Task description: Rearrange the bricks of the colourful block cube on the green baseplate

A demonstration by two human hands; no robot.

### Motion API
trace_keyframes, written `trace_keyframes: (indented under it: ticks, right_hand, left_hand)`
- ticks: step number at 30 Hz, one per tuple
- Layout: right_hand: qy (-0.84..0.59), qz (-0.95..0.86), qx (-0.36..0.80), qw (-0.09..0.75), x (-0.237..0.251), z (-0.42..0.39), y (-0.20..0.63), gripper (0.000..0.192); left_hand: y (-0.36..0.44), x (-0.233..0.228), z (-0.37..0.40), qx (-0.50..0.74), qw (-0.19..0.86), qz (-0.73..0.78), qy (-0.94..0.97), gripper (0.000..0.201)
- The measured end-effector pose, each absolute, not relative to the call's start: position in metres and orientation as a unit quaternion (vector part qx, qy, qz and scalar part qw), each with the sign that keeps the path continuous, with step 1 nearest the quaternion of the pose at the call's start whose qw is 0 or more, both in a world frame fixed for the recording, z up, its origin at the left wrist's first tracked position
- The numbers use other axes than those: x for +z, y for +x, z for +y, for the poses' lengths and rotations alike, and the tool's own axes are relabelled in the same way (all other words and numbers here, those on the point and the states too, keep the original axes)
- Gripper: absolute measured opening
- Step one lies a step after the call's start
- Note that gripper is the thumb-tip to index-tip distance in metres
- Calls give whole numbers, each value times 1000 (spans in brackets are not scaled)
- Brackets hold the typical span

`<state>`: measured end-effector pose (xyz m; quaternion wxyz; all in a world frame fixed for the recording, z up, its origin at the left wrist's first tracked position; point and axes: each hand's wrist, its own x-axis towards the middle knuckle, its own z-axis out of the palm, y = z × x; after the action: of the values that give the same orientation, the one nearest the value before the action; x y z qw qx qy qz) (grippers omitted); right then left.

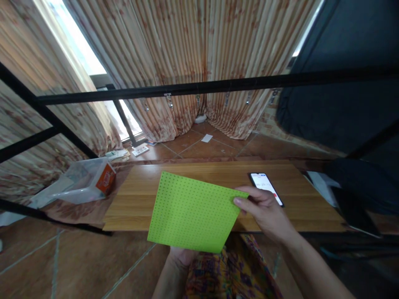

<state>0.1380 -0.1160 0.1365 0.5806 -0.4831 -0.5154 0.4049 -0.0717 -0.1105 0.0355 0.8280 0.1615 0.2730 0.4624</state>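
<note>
A bright green sheet (193, 211) with small dark dots is held tilted over the near edge of a low wooden table (140, 187). My right hand (264, 209) pinches its right corner with thumb on top. My left hand (182, 255) supports the sheet from below at its near edge; most of that hand is hidden behind the sheet. A phone (265, 188) with a lit screen lies on the table just beyond my right hand.
A clear plastic box (81, 180) with an orange item inside sits left of the table. Black metal frame bars (199, 87) cross the view. Curtains hang behind. Dark fabric and a dark flat object (355, 211) lie at right. Papers lie on the tiled floor.
</note>
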Motion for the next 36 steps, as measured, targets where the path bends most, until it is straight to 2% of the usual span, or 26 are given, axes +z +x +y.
trace_keyframes:
  ticks: [5, 7, 9, 11, 15, 20, 30, 36]
  right_hand:
    - [-469, -605, 258, 590, 151, -135, 128, 13]
    - [-448, -648, 188, 587, 155, -140, 124, 22]
    - [-430, -675, 128, 586, 153, -143, 122, 33]
    - [-420, -690, 78, 584, 145, -144, 123, 42]
    - [-419, -729, 11, 541, 114, -144, 129, 52]
    - [-408, -772, -3, 488, 78, -149, 139, 58]
    - [-464, -766, 18, 445, 36, -168, 148, 50]
    - [-518, -749, 28, 412, 9, -164, 157, 41]
  left_hand:
    - [-72, 47, -92, 471, 837, 249, 126, 38]
    - [-75, 37, -89, 415, 866, 257, 111, 39]
    - [-80, 25, -89, 394, 883, 242, 83, 53]
    - [-85, 19, -92, 405, 884, 227, 60, 63]
    - [-91, 34, -95, 445, 870, 205, 60, 69]
    - [-91, 57, -93, 454, 858, 218, 99, 74]
    - [-85, 32, -88, 462, 819, 333, 59, 43]
    - [-87, 27, -92, 437, 754, 456, 183, 35]
